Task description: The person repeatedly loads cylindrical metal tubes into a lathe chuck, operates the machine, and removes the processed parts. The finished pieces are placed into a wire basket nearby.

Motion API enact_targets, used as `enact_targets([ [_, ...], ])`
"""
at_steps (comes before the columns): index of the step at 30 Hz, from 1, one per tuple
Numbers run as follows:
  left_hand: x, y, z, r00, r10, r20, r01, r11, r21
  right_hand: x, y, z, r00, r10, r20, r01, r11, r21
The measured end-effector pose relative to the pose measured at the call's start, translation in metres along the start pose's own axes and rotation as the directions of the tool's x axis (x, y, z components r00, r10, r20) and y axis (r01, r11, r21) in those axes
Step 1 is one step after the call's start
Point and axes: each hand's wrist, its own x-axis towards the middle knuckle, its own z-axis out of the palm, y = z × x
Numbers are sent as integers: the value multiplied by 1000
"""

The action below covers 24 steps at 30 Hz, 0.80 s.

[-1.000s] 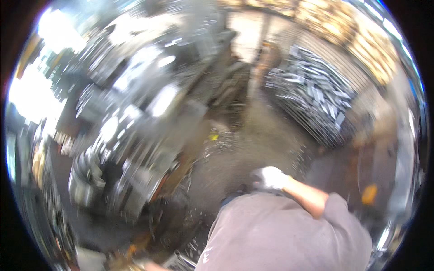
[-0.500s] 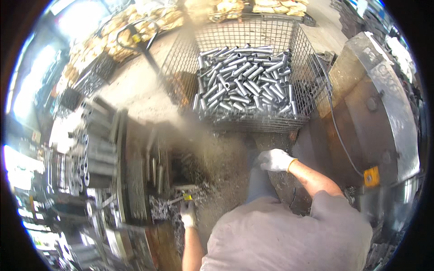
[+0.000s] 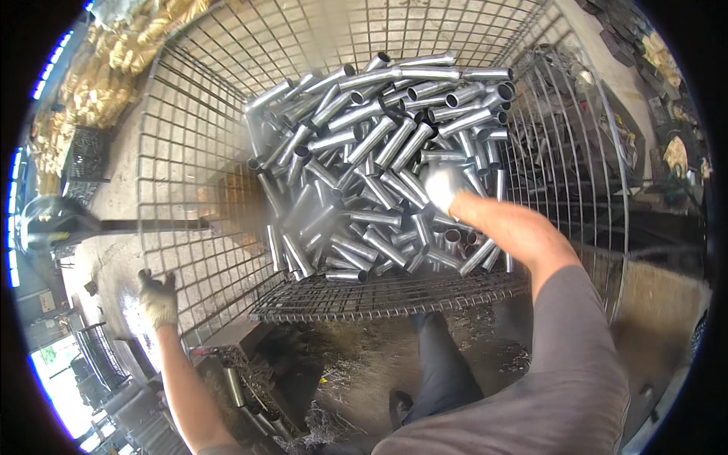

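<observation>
A large wire-mesh basket [image 3: 142,205] holds a loose heap of shiny metal tubes [image 3: 371,142], many with one flared end. My right hand [image 3: 444,187], in a white glove, is down on the right part of this heap. Motion smears its fingers, so I cannot see whether a tube is in them. My left hand [image 3: 158,299], gloved with dark, dirty fingertips, is at the basket's left near corner, close to the mesh. Its thumb and fingers are apart, and nothing shows between them.
A dark bar [image 3: 152,225] with a looped handle lies left of the basket. Below my left arm are more tubes [image 3: 233,387] and metal shavings [image 3: 322,425]. Scrap metal [image 3: 561,114] lies beyond the basket's right side. Straw-coloured bundles [image 3: 114,83] are stacked at the far left.
The basket now fills much more of the view. My right hand has moved from beside my leg onto the tubes; my left hand has left the machine bed and shavings for the basket's left side.
</observation>
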Motion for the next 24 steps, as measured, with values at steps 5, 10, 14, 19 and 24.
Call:
enact_targets([
  [5,21,78,-47,954,-238,183,269,948,-170,191,50,-2,984,148,100,-123,967,-223],
  [10,10,54,-31,944,-310,110,324,934,-150,261,66,16,905,273,325,-297,955,25],
  [14,12,59,-35,933,-308,184,339,925,-171,266,73,35,928,346,140,-286,900,-330],
  [19,12,53,-28,963,-245,109,264,934,-242,219,124,16,999,-39,31,42,993,-114],
  [24,16,74,-48,934,-282,219,335,906,-260,141,124,-30,987,-147,-62,129,964,-231],
])
